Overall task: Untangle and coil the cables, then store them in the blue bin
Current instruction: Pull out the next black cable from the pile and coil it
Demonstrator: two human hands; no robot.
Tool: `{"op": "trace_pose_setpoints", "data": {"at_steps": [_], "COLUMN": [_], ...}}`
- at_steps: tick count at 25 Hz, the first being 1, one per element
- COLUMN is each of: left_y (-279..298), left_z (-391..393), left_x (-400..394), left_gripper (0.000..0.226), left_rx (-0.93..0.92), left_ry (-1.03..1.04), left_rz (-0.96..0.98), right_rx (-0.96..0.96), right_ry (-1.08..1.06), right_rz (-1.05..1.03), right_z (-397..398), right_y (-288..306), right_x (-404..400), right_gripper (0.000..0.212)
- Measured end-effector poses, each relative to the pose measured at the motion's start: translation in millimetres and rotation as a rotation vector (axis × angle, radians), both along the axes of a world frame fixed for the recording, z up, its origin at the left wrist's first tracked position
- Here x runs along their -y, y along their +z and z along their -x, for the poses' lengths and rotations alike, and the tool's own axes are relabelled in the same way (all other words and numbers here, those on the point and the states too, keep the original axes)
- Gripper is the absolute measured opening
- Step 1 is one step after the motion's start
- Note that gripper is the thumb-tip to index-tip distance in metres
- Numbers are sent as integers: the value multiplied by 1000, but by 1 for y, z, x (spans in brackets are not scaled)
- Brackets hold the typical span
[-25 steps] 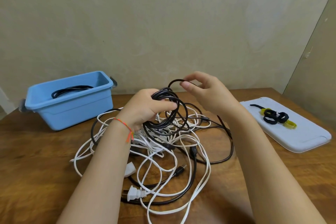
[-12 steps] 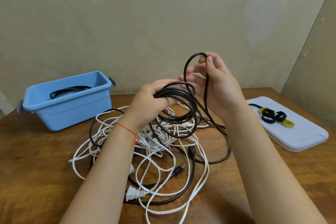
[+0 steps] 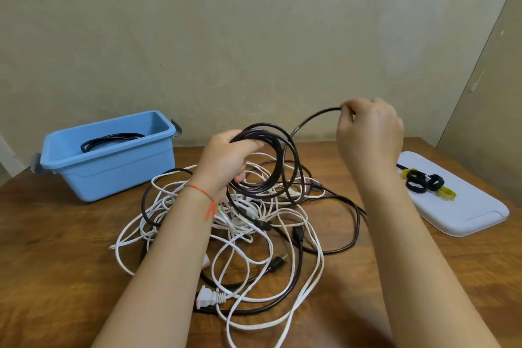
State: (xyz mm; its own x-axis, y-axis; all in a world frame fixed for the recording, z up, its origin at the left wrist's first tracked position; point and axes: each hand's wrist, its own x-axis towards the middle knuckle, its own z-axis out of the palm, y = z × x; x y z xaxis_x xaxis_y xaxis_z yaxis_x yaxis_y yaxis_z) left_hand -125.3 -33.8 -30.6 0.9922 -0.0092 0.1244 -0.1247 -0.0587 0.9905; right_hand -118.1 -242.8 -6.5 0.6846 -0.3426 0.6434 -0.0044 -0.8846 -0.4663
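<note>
My left hand (image 3: 226, 161) grips a black cable coil (image 3: 278, 161) of several loops, held above the table. My right hand (image 3: 367, 133) pinches the same black cable's free strand (image 3: 313, 117), drawn up and out to the right of the coil. Below lies a tangled pile of white and black cables (image 3: 248, 232) with a white plug (image 3: 207, 298) at the front. The blue bin (image 3: 113, 169) stands at the back left with one coiled black cable (image 3: 110, 140) inside.
A white lid (image 3: 466, 212) lies at the right with several black and yellow cable ties (image 3: 426, 183) on it. A wall runs close behind the wooden table (image 3: 56, 263). A black plug (image 3: 276, 261) sticks out of the pile.
My right hand has moved up and to the right, pulling the black strand away from the coil. My left hand has kept its grip on the coil, which now has another loop.
</note>
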Motion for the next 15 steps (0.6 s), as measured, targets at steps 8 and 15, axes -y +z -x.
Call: {"op": "trace_pose_setpoints", "data": {"at_steps": [8,15], "left_y": [18,25], "left_z": [14,28], "left_x": [1,-2], "left_gripper": [14,4], "left_rx": [-33,-32], "left_ry": [-176,-146], "left_rz": [-87,-252], "right_rx": [-149,-520], "right_ry": [712,671], "right_rz": [-210,145], "right_z": [26,51], "right_y": [5,36], "right_x": [-45,-43], "right_gripper": [30,22]}}
